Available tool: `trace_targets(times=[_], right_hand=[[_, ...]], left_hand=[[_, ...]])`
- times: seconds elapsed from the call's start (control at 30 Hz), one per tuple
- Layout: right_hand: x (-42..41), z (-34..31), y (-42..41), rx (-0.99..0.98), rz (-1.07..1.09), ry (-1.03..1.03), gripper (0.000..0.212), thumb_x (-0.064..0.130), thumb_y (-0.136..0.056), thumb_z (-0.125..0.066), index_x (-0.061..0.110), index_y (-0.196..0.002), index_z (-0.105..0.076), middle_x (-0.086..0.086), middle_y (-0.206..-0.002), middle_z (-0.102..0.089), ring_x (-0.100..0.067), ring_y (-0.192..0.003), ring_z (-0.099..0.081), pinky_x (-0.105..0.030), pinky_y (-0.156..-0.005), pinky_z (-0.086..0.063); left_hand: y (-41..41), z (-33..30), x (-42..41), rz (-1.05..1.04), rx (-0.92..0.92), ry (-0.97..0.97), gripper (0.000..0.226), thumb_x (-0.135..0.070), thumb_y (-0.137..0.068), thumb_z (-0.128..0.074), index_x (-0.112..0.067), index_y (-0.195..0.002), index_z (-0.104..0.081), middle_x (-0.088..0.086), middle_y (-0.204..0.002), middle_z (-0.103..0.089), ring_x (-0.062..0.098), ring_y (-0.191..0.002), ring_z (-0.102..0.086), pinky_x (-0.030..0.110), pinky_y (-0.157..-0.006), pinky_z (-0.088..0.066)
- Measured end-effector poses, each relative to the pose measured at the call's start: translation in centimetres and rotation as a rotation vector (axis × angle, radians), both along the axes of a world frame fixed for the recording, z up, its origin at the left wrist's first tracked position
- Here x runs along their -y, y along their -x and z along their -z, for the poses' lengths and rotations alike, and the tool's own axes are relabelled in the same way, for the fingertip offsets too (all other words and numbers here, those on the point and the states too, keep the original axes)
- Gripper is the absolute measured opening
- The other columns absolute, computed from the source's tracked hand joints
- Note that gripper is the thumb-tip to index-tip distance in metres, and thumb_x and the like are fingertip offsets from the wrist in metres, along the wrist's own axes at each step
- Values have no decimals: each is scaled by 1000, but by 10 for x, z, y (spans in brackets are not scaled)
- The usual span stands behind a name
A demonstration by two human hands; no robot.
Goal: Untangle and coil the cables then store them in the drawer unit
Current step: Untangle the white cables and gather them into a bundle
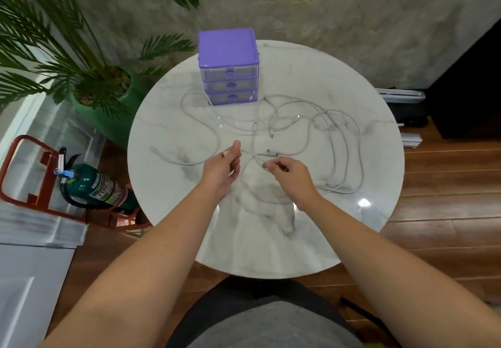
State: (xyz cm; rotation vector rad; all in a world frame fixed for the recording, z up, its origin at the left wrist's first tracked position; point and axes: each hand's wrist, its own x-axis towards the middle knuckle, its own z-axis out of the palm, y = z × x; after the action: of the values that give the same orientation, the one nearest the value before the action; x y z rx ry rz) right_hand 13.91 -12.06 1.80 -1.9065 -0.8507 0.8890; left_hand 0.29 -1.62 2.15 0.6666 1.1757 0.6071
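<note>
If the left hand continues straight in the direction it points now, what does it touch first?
Probably the loose white cables lying across the table just beyond the left hand, then the purple drawer unit. Depth is hard to judge.

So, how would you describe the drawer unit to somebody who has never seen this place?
Find the round white marble table in the middle of the picture. At its far edge, a little left of centre and beyond the loose white cables, stands the drawer unit. It is a small box with a purple top and three clear drawers with purple handles, all closed, the only coloured thing on the table.
</note>
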Motion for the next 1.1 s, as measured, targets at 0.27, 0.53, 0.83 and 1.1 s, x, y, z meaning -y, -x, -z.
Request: trace_targets(times=[0.27, 0.53, 0.83, 1.1], right_hand=[[-3, -3, 24, 86, -94, 23, 22, 45, -82, -71, 25, -74, -67, 10, -71, -58, -4, -65, -50, -29, -67, -44], [20, -8, -10, 372, -183, 221, 57, 65, -91, -44, 16, -61, -44, 1, -59, -57, -12, -55, -49, -28, -55, -37], [57, 8, -100, 727, -383, 352, 50, 51, -93, -20, 26, -85, -62, 5, -79, -63, -18, -76, -55, -30, -69, -34], [21, -26, -103, 456, -75, 408, 41, 54, -95, -44, 28, -71, -64, 12, -65, -61, -8, -64, -58, -27, -55, -39]], left_hand=[[-18, -15, -8, -142, 311, 146, 21, -29, -102, -46, -15, -102, -62, 0, -90, -60, 14, -85, -62, 33, -81, -53], [-10, -14, -42, -228, 334, 95, 23, -37, -104, -39, -21, -103, -57, -8, -48, -22, 6, -37, -19, 15, -38, -24], [-12, -27, -60, -433, 465, 98, 28, -39, -103, -39, -21, -99, -60, -8, -49, -27, 5, -37, -24, 13, -42, -31], [-44, -29, -38, -354, 309, -13, 29, -43, -101, -44, -20, -94, -61, -10, -49, -22, 6, -39, -19, 16, -38, -21]])
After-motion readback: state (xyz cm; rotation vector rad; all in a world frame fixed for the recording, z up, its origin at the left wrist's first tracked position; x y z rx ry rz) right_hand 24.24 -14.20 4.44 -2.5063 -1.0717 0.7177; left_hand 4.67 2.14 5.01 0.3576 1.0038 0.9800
